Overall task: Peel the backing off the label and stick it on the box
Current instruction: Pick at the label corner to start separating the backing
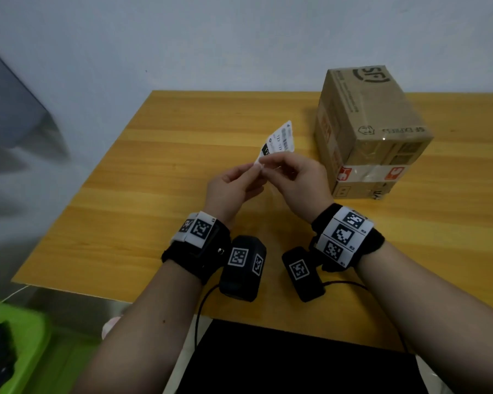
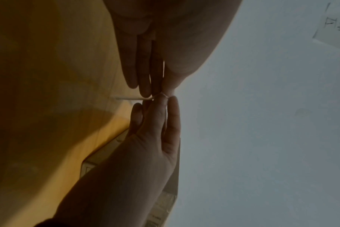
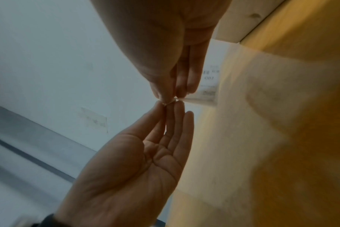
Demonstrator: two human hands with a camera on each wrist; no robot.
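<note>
A white printed label (image 1: 278, 140) stands tilted above the wooden table (image 1: 154, 194), held by its near corner. My left hand (image 1: 254, 169) and my right hand (image 1: 268, 162) meet at that corner, each pinching it between thumb and fingertips. In the left wrist view the label (image 2: 130, 98) shows edge-on beside the pinch of my left hand (image 2: 155, 90) and right hand (image 2: 165, 101). The right wrist view shows the label (image 3: 210, 79) behind my right hand (image 3: 169, 96), with my left hand (image 3: 169, 107) below. I cannot tell whether the backing has separated. The taped cardboard box (image 1: 370, 132) stands just right of my right hand.
A black flat object (image 1: 296, 359) lies at the table's near edge, with cables running from the wrist cameras. A green tray (image 1: 20, 336) sits lower left, off the table. A pale wall runs behind the table.
</note>
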